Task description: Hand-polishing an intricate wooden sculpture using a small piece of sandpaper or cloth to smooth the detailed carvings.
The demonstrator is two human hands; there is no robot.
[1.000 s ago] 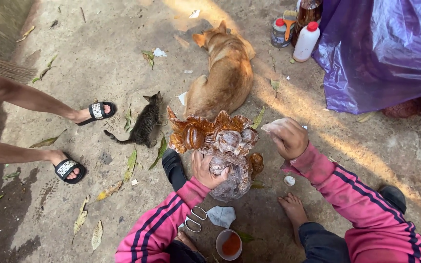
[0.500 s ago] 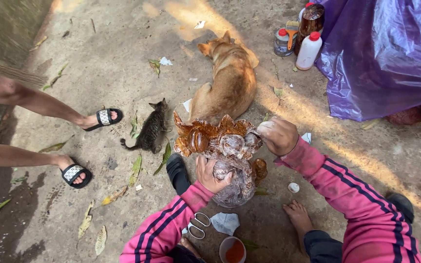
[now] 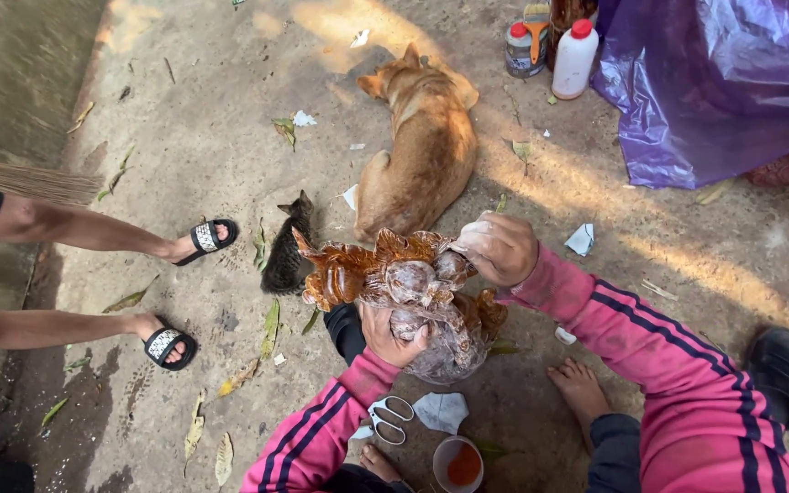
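Observation:
A brown carved wooden figure, glossy and spiky, sits low in front of me. My left hand grips its underside from below. My right hand is shut on a wad of pale cloth pressed against the figure's upper right side. Both arms wear pink sleeves with dark stripes. My bare foot rests on the ground at the right.
A tan dog lies behind the figure, a small tabby kitten at its left. Another person's legs in black sandals stand at left. Scissors, a cup of orange liquid, a white bottle and a purple plastic sheet lie around.
The view has shifted so the scene sits lower and to the right. My right hand has slid slightly along the figure's upper right; my left hand keeps its hold.

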